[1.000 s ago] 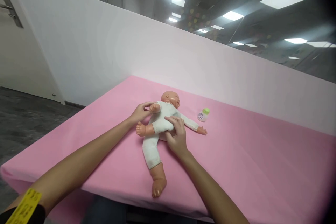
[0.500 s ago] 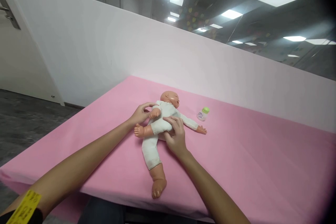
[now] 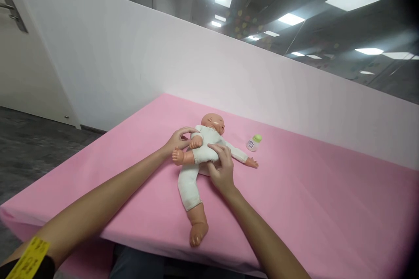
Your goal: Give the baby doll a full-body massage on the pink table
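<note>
A baby doll (image 3: 202, 151) in a white suit lies on its back on the pink-covered table (image 3: 304, 200), head toward the far wall. My left hand (image 3: 177, 140) rests against the doll's near shoulder and arm, fingers curled around them. My right hand (image 3: 222, 169) grips the doll at the hip, fingers pressed into the white suit. One doll leg is bent up across the body, its bare foot (image 3: 176, 156) pointing left. The other leg (image 3: 194, 209) stretches toward me. A small bottle with a green cap (image 3: 254, 142) lies to the right of the doll's head.
A white partition wall (image 3: 137, 61) runs along the far side of the table. Dark floor (image 3: 29, 139) and a white door with a handle (image 3: 12, 12) lie to the left. The table's near edge (image 3: 157, 250) is just in front of me. A yellow tag (image 3: 28, 258) is on my left wrist.
The doll's bent leg has swung higher and closer to its body, with the foot now nearer my left hand. Both hands have stayed on the doll.
</note>
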Demonstrator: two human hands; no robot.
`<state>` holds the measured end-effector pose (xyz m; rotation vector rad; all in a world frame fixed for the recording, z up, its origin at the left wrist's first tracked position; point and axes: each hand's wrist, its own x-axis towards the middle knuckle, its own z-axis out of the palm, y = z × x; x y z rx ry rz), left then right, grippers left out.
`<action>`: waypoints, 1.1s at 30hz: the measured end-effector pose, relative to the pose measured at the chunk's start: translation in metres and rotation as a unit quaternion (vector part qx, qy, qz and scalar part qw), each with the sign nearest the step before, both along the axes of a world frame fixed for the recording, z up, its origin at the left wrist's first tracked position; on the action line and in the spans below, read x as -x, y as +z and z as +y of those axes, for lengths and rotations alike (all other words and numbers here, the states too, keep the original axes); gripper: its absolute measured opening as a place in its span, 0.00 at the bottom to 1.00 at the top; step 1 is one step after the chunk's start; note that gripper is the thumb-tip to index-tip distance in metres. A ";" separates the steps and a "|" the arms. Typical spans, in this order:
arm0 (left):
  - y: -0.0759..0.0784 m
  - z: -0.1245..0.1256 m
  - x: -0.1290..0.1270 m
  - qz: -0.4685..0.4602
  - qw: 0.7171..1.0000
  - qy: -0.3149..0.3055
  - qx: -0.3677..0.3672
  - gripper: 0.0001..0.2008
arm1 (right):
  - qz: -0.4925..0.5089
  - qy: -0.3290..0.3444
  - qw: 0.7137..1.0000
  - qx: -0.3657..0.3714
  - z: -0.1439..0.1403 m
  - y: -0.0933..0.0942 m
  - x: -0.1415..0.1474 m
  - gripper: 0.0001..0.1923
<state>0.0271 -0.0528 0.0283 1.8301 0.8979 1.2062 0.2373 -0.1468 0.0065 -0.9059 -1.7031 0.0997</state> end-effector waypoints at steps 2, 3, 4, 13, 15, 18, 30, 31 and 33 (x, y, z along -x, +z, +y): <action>-0.001 0.000 -0.001 -0.010 1.000 -0.002 0.003 0.24 | -0.007 0.004 1.000 -0.001 0.000 0.001 -0.001 0.27; -0.002 0.001 -0.001 -0.023 1.000 -0.005 0.008 0.24 | -0.015 0.007 1.000 -0.003 0.000 0.001 -0.001 0.26; -0.003 0.001 -0.001 -0.041 0.999 -0.005 0.014 0.24 | -0.024 0.011 1.000 -0.005 -0.001 0.001 -0.001 0.26; -0.003 0.003 0.001 -0.053 0.998 -0.025 0.020 0.22 | -0.022 0.011 1.000 -0.013 -0.001 0.001 -0.001 0.27; 0.000 0.001 0.001 -0.024 0.999 -0.038 0.005 0.20 | -0.012 0.004 1.000 -0.005 0.000 0.001 -0.001 0.28; 0.000 0.000 0.000 -0.020 0.999 -0.033 0.012 0.21 | -0.004 0.006 1.000 0.002 0.000 0.002 -0.001 0.29; -0.001 -0.001 -0.001 -0.044 0.998 -0.030 0.022 0.26 | -0.014 0.021 1.000 -0.006 -0.001 0.000 0.000 0.28; 0.000 -0.002 0.000 -0.035 0.999 -0.037 0.019 0.26 | -0.011 0.019 1.000 -0.004 0.000 0.000 0.000 0.29; 0.001 -0.002 0.000 -0.023 0.999 -0.043 0.012 0.27 | -0.005 0.015 1.000 0.000 0.000 0.000 -0.001 0.29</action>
